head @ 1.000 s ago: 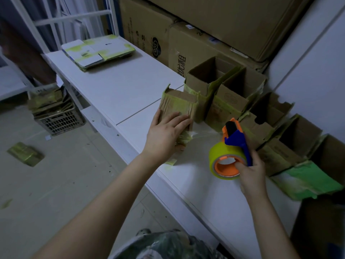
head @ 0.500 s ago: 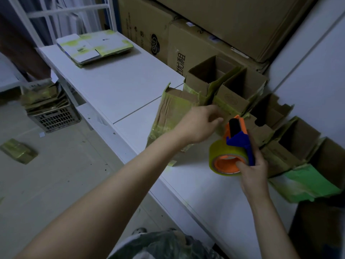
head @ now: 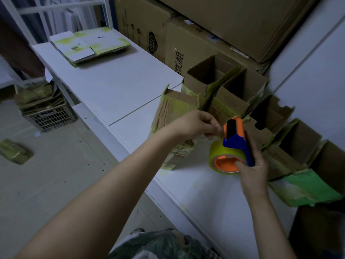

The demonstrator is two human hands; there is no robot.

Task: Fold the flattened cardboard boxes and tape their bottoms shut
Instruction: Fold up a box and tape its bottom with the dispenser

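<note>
Tape dispenser (head: 233, 144) is gripped in right hand (head: 252, 171), cutter end up; left hand (head: 196, 124) is pinched shut at that cutter, tape catch not discernible; box (head: 171, 111) is lying just beyond the left hand, long axis away from the wrist, nearer that hand.

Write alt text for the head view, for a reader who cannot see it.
A person's right hand holds a tape dispenser with a yellowish roll above a white table, while curled fingers of the left hand meet its orange head; whether they pinch tape is unclear. Behind them, a cardboard box sits beside a row of open boxes.
</note>
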